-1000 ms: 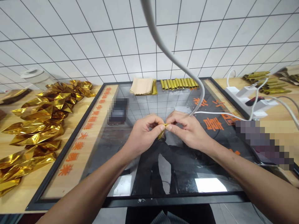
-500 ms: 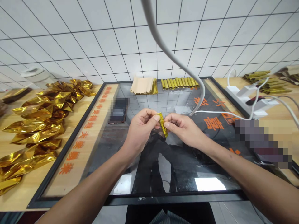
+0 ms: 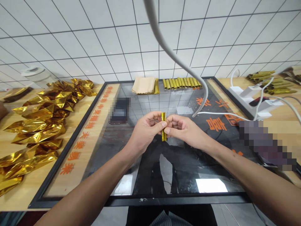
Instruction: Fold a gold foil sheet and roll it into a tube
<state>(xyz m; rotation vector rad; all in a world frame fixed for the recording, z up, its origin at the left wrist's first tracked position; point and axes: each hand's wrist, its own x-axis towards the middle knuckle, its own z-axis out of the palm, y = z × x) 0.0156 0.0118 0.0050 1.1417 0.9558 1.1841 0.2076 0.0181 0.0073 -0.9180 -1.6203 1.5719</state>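
Note:
A narrow gold foil roll (image 3: pixel 164 135) is held nearly upright above the black glass panel (image 3: pixel 113 157). My left hand (image 3: pixel 150 127) pinches it from the left with thumb and fingers. From the right, my right hand (image 3: pixel 180 125) pinches the same roll, its thumb tip close to the left thumb. Beyond the hands, a stack of tan-backed paper sheets (image 3: pixel 143 85) lies at the panel's far edge. Beside that stack is a row of several gold rolls (image 3: pixel 181 83).
Folded gold foil pieces (image 3: pixel 42 125) cover the left side. A phone (image 3: pixel 119 110) lies on the panel. At right are a power strip (image 3: pixel 249 102), more gold rolls (image 3: pixel 261 75) and a blurred-out object (image 3: pixel 265 144). A thick grey cable (image 3: pixel 174 58) hangs in front.
The gold roll has turned from a slant to nearly upright. Both thumbs have come closer together on it.

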